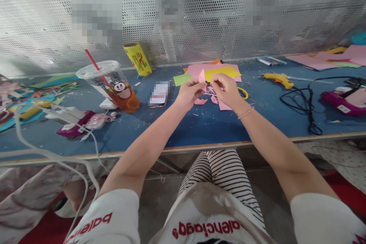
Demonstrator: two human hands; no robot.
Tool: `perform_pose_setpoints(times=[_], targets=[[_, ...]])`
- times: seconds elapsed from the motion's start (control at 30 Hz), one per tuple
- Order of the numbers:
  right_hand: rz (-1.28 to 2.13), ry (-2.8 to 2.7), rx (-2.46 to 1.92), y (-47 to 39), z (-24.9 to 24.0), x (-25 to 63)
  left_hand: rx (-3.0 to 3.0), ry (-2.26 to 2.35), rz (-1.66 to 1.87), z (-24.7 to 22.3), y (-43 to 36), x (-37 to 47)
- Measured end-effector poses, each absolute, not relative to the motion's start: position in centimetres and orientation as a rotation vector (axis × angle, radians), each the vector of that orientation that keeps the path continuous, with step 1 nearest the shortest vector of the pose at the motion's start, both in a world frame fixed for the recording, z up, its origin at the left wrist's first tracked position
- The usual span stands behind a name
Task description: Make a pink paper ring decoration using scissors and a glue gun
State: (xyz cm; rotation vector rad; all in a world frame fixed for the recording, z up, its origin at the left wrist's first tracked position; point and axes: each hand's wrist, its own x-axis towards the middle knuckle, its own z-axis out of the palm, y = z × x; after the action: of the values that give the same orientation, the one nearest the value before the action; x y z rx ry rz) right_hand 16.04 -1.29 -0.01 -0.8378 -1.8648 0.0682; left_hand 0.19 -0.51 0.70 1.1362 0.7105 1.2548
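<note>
Over the middle of the blue table, my left hand [189, 93] pinches a small folded piece of pink paper [202, 77] that points upward. My right hand [225, 88] is close beside it on the right, its fingers pressed together; whatever they hold is too small to make out. Pink paper scraps [201, 101] lie below and between the hands. Behind them are a yellow sheet [223, 73], pink sheets and a green sheet [182, 79]. A yellow ring-like handle [243, 92] shows just right of my right wrist.
Left of my hands are a phone [159, 94], a drink cup [114, 87], a yellow can [138, 60], a purple power strip [76, 125] with white cables, and coloured scraps. Rightward lie a yellow glue gun [278, 80], black cord, markers [271, 61] and another purple strip [343, 105].
</note>
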Motion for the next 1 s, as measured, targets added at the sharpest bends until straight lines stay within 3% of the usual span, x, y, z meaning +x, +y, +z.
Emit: perform_pose_setpoints(times=[0.2,0.5,1.0], targets=[[0.324,-1.904,-0.972,-1.00,-0.24,15.43,1.227,0.703,1.287,0.15,-0.58,0.45],[0.255,-1.961,-0.937,-1.31,-0.22,15.51,1.228,0.662,1.221,0.34,-0.82,0.31],[0.411,-1.861,-0.853,-1.18,-0.16,15.83,1.158,0.656,1.039,0.34,-0.52,-0.15]])
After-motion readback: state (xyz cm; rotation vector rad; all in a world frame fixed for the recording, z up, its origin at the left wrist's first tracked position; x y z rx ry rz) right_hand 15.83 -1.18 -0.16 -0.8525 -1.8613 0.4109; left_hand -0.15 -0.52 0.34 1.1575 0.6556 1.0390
